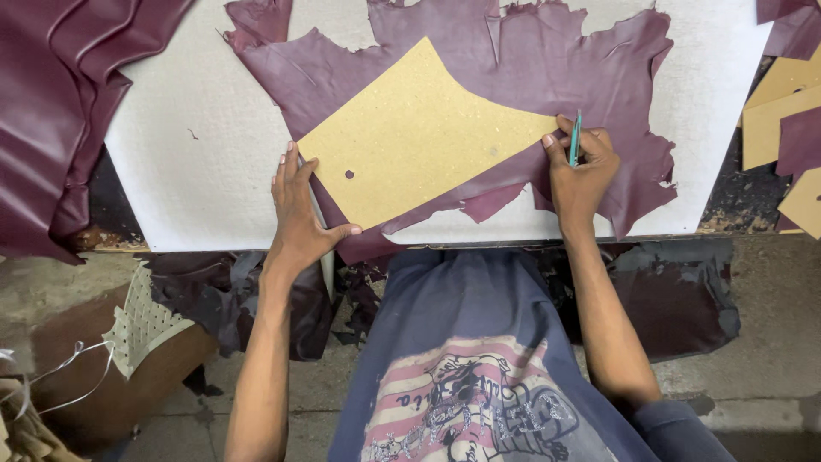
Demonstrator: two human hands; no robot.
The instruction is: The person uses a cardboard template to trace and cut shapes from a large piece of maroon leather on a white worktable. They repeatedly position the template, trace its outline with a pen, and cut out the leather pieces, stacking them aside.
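Cardboard pattern (419, 137) lies on maroon leather (530, 60) between both hands: left hand (299, 210) flat, pressing its corner; right hand (581, 167) gripping a teal pen (575, 137) at its tip.

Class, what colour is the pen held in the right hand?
Teal green pen, gripped by the right hand; seen best in the head view.

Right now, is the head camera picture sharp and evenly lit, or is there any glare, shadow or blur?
Head view: sharp, soft even light; faint sheen on the maroon leather; small shadows under the left hand and right hand on the cardboard pattern; floor below the white board darker.
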